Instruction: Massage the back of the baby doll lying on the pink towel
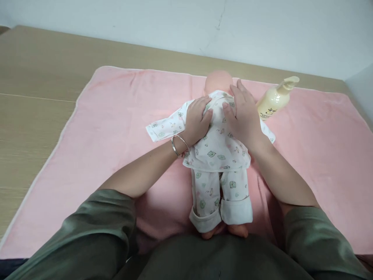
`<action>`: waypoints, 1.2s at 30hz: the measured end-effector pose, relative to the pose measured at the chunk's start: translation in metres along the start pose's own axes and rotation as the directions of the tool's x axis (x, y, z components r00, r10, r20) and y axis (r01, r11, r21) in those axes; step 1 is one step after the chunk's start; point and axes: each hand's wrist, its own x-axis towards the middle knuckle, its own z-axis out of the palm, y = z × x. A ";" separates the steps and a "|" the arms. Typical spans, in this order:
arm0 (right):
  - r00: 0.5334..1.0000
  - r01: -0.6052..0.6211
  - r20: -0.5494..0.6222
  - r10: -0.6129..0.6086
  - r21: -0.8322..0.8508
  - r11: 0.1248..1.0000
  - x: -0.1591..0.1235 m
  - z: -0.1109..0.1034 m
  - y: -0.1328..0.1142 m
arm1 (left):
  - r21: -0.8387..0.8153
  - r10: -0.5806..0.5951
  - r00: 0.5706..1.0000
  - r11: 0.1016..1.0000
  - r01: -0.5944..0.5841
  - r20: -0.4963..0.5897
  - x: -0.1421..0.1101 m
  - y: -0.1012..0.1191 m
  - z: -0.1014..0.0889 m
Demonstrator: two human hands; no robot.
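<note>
A baby doll (217, 146) in a white printed top and matching trousers with turned-up cuffs lies on a pink blanket (116, 116), its bare head (218, 81) pointing away from me and no face showing. My left hand (198, 118) rests on the left side of the doll's upper body, fingers extended along the cloth and thumb apart. On the opposite side, my right hand (244, 114) lies over the shoulder area with its fingers spread, the tips close to the head. Neither hand grips anything. One sleeve (166, 126) stretches out to the left; the other is mostly hidden by my right arm.
A cream pump bottle (274, 100) stands on the blanket just right of my right hand. Beneath the blanket is a wooden table (37, 116), with a white wall (175, 23) behind its far edge. The doll's feet (237, 230) lie close to my body.
</note>
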 end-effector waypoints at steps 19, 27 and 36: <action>0.991 0.128 -0.062 -0.122 0.094 0.987 -0.007 0.013 -0.007 | -0.046 -0.006 0.997 0.999 0.002 -0.075 -0.002 0.004 -0.003; 0.979 0.202 -0.044 -0.200 0.044 0.978 -0.012 0.020 -0.015 | -0.072 -0.053 0.997 0.996 0.049 -0.051 -0.002 0.007 -0.005; 0.927 0.071 -0.376 0.011 0.203 0.977 -0.004 -0.080 0.033 | -0.252 -0.155 0.988 0.956 0.153 0.013 0.026 0.054 -0.013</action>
